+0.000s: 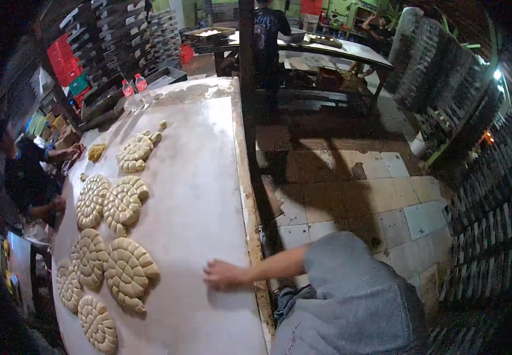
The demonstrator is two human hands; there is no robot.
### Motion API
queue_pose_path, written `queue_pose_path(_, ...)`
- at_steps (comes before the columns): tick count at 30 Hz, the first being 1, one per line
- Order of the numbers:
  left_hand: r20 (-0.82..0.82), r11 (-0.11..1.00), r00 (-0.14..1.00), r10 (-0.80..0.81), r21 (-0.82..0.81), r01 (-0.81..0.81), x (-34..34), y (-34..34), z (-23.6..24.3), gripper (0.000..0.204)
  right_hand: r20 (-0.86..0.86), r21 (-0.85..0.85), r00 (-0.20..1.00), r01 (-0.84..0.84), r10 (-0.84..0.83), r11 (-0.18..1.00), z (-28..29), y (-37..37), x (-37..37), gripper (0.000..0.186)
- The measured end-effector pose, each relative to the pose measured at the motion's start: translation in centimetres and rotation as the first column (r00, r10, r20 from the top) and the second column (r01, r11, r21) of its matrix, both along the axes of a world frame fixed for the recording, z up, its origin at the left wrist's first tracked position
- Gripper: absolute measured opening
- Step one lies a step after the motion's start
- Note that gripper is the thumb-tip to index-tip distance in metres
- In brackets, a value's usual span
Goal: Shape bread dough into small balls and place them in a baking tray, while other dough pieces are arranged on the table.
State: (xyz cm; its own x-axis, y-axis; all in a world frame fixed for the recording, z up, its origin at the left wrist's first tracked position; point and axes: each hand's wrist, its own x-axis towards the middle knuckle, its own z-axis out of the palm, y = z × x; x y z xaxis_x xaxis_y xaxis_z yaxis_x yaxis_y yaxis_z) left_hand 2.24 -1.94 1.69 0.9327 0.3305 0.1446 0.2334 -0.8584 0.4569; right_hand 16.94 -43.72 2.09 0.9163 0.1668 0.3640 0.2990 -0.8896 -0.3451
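Hand (223,275) flat on floured table (197,195), fingers (208,273) spread; dough round (129,272) well left

To my far left, two clear plastic bottles with red caps (134,86) stand at the desk's far end. Beyond them: stacked dark trays (120,29). Right: pale tiled floor (386,195).
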Motion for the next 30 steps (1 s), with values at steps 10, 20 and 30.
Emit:
queue_pose_path(10, 0.072, 0.981, 0.979, -0.19, 0.052, 0.187, 7.9, -0.9, -2.6, 0.019, -0.065, 0.313, 0.944, 0.328, -0.325, 0.891, -3.3, 7.3, 9.1, 0.009)
queue_pose_path(20, 0.108, 0.951, 0.949, -0.298, 0.12, 0.285, 14.0, -2.6, -5.8, 0.015, 0.195, 0.063, 0.905, 0.372, -0.377, 0.926, -1.3, -5.7, 4.8, 0.009)
queue_pose_path(30, 0.223, 0.941, 0.973, 0.059, 0.314, -0.13, -0.8, 8.9, -6.9, 0.011, -0.183, 0.228, 0.977, 0.149, -0.108, 0.962, -9.1, 0.0, 2.1, 0.015)
